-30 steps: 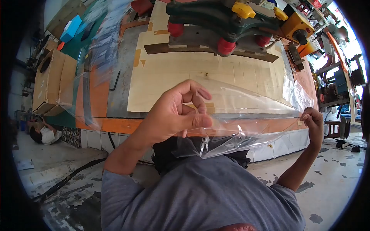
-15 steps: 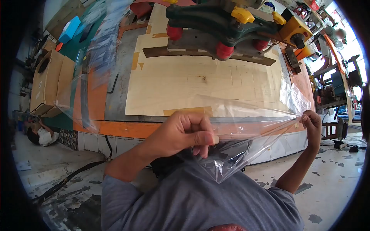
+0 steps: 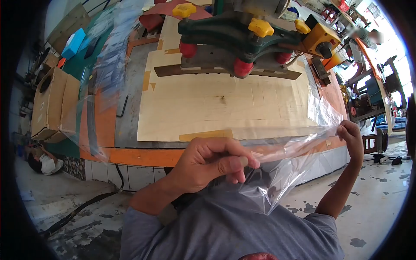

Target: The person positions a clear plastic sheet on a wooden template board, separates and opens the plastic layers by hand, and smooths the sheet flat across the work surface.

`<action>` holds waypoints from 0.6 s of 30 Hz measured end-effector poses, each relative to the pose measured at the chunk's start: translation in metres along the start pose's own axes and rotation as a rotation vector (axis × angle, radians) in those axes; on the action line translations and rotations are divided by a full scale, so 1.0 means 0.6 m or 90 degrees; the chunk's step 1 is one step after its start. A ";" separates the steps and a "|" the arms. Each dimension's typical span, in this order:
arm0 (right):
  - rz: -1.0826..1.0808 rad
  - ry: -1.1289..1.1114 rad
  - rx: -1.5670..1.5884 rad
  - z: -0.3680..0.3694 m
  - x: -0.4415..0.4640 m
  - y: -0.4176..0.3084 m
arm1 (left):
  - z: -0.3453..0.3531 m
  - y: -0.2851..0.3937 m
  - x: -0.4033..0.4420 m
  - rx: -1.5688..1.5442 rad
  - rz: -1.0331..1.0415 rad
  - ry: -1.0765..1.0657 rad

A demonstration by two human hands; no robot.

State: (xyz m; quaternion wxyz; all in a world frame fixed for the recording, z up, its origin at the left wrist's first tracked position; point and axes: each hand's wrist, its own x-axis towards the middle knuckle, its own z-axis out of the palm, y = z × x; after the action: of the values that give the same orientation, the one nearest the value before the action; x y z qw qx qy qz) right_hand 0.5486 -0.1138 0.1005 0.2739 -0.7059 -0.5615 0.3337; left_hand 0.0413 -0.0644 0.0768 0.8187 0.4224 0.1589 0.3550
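A sheet of clear plastic film [image 3: 281,186] stretches between my two hands, sagging in creases in front of my shirt. My left hand [image 3: 208,167] is closed in a pinch, thumb against the bent fingers, with the film's edge at the fingertips. Raised at the right, my right hand [image 3: 352,136] grips the gathered corner of the same film. Behind the film lies a pale wooden board [image 3: 186,106] with brown tape [image 3: 206,135] along its near edge. Part of the film blends with the background, so its full outline is hard to see.
A green press head [image 3: 216,30] with yellow knobs and red feet stands over the board. More clear film [image 3: 320,108] lies at the board's right. At the left are a hex key [image 3: 123,107], stacked plastic [image 3: 110,65] and a cardboard box [image 3: 54,104]. Another person [image 3: 43,160] is low at far left.
My left hand has shifted slightly, and its fingertips have turned toward the film. The film's hanging fold has swung right. My right hand still grips its corner. The whole view has tilted a little.
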 end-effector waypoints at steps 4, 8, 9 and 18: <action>-0.148 0.095 -0.292 0.054 0.010 -0.108 | 0.018 -0.005 0.022 0.015 -0.006 0.039; -0.280 0.085 0.042 0.094 0.002 -0.228 | 0.046 -0.017 0.065 0.050 0.089 0.059; -0.335 0.074 0.017 0.106 -0.005 -0.260 | 0.047 -0.018 0.074 0.071 0.101 0.047; -0.427 0.000 -0.200 0.195 -0.025 -0.381 | 0.085 -0.044 0.101 -0.004 0.195 0.103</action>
State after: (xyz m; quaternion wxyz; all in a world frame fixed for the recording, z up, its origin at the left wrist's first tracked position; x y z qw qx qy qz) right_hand 0.3157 -0.0771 0.2035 0.2561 -0.5162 -0.8061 0.1350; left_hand 0.1237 -0.0611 0.0882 0.7408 0.4093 0.1567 0.5091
